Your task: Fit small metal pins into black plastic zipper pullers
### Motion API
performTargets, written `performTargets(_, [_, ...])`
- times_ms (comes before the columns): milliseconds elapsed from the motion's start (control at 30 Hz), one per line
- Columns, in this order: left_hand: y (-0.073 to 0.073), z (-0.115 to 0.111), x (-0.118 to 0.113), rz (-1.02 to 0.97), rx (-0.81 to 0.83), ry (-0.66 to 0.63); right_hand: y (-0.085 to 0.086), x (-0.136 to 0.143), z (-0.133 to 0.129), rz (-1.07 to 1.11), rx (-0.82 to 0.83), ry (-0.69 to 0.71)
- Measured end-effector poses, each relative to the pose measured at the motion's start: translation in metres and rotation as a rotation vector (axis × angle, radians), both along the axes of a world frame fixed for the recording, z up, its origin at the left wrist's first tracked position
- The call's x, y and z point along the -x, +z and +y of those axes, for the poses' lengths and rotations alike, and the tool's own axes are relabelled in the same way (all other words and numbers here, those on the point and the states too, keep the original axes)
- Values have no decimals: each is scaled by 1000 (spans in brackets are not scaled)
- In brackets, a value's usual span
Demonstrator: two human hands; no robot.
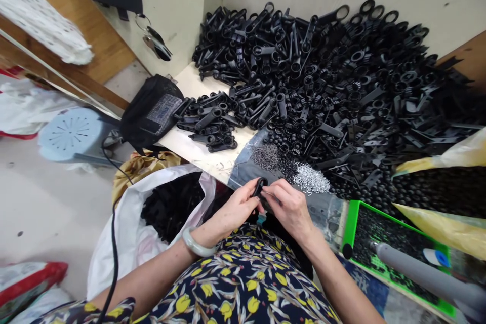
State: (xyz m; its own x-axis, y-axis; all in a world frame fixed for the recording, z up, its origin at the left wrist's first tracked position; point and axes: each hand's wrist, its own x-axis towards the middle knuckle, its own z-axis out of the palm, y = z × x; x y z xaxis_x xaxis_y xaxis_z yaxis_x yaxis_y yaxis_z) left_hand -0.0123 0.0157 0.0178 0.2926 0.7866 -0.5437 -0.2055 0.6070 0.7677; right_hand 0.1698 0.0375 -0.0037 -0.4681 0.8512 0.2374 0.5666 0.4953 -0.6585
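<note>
My left hand (237, 210), with a pale bangle (197, 243) at its wrist, grips a black plastic part with a ringed end (259, 187) just off the table's front edge. Close against that part, my right hand (289, 206) has its thumb and forefinger pinched together; whatever small thing sits between them is too tiny to name. Beyond the hands lie a pile of silvery pins (311, 178) and a pile of small dark brownish pieces (266, 156), both on a blue cloth (243, 162).
A huge heap of black plastic parts (281, 55) covers the table's back. A green tray (351, 223) of small black pieces and a grey bar (413, 266) stand at right. On the left are a black pouch (148, 111), a white sack (129, 223), a cable (115, 243) and a stool (70, 131).
</note>
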Motion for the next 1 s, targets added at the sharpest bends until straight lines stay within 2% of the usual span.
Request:
performTargets(433, [-9,-2,4,11,-81,-71,0,5,-12,71,2,-19])
performTargets(767, [-10,2,4,28,-124,-84,6,0,-2,81,166,47])
performTargets(1000, [-15,2,1,73,-144,-56,2,1,-1,61,64,24])
